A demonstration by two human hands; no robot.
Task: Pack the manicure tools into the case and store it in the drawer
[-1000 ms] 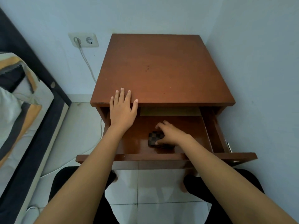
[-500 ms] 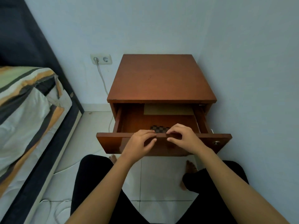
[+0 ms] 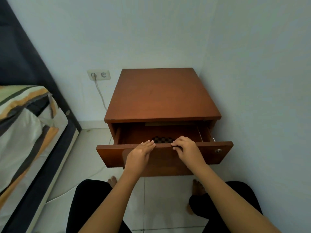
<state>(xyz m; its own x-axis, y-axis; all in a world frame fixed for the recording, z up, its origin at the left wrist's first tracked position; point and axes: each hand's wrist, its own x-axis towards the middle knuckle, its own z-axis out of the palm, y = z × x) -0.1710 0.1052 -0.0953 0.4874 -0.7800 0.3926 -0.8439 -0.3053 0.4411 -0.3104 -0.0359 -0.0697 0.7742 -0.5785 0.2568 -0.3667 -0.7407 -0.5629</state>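
Two bare hands rested on the front panel of a half-open drawer point(image 3: 210, 153) at the centre of the frame, below the top of a brown wooden nightstand point(image 3: 161, 96) that stood in the corner of a pale-walled room. The left hand point(image 3: 139, 154) lay flat against the panel, its fingers point(image 3: 149, 145) straight and close together, tips reaching the panel's top edge and closed around nothing. The right hand point(image 3: 187, 151), just beside it to the right, had its fingers point(image 3: 176, 145) curled over the same edge, hooked on the wood rather than clasping any object. Between the two hands, inside the drawer and close behind the front panel, part of a dark checkered case point(image 3: 162, 140) showed on the drawer floor; its lower portion was hidden by the panel. A small round metal lock point(image 3: 218, 151) sat near the panel's right end. At the upper left of the nightstand, a white double wall socket point(image 3: 99, 75) held one plug, its white cable point(image 3: 101, 96) trailing down behind the furniture. A bed with striped bedding point(image 3: 25, 125) filled the left of the frame, against a dark headboard point(image 3: 20, 61). At the bottom, the person's knees in black trousers point(image 3: 90, 204) framed bare toes on the white tiled floor point(image 3: 165, 199)
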